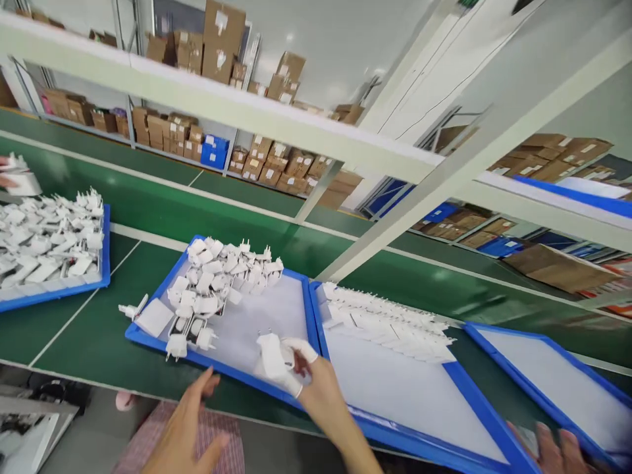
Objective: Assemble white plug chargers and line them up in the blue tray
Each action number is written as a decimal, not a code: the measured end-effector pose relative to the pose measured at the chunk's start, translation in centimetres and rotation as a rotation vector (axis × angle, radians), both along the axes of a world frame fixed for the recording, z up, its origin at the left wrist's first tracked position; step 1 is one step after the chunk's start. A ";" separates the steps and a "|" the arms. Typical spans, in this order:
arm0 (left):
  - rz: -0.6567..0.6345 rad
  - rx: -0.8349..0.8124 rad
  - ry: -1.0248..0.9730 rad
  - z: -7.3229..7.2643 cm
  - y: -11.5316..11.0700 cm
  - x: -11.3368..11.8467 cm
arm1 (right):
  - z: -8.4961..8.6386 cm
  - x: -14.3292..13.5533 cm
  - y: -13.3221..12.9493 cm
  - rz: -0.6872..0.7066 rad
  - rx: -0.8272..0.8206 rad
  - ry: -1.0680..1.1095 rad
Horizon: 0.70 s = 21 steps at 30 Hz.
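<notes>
My right hand (pixel 309 375), with white coverings on some fingers, grips a white plug adapter (pixel 272 355) above the front part of a blue-rimmed tray (pixel 276 316). The adapter's pins point up and away from me. Jumbled white plug adapters (pixel 207 276) are heaped across the left and back of that tray. My left hand (pixel 190 421) is bare and empty in front of the tray's near edge, fingers apart. In the adjoining tray (pixel 395 388) to the right, several rows of adapters (pixel 385 322) stand lined up along the back.
A fuller adapter tray (pixel 54 243) lies at far left, with another person's hand (pixel 6 174) holding adapters above it. At lower right, a co-worker's fingers (pixel 557 447) are near another blue-rimmed tray (pixel 557 382). A slanted metal post (pixel 385 224) rises behind the trays.
</notes>
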State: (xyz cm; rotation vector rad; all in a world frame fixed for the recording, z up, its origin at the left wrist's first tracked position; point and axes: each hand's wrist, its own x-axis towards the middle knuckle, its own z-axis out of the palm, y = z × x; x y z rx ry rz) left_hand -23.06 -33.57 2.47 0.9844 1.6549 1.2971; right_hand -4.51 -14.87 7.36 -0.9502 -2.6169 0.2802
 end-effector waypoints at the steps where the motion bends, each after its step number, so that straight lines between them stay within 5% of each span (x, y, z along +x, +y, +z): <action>1: -0.049 0.079 0.050 0.9 0.8 0.5 | -0.2 -0.4 -2.5 0.029 -0.098 0.166; 4: -0.268 0.149 0.015 4.0 2.7 1.0 | -0.5 -1.8 -8.1 0.078 -0.245 0.554; 7: -0.303 0.228 0.036 6.0 2.6 0.1 | -0.7 -3.0 -11.0 0.006 -0.190 0.677; 12: -0.262 0.507 0.068 4.6 0.8 -0.5 | -0.6 -3.6 -13.1 -0.064 -0.069 0.721; 17: -0.274 0.517 0.050 2.8 0.7 -0.3 | 1.4 -3.5 -12.8 -0.042 -0.034 0.530; 21: -0.315 0.449 0.089 3.9 0.5 -0.4 | 2.0 -3.6 -12.1 0.096 -0.072 0.527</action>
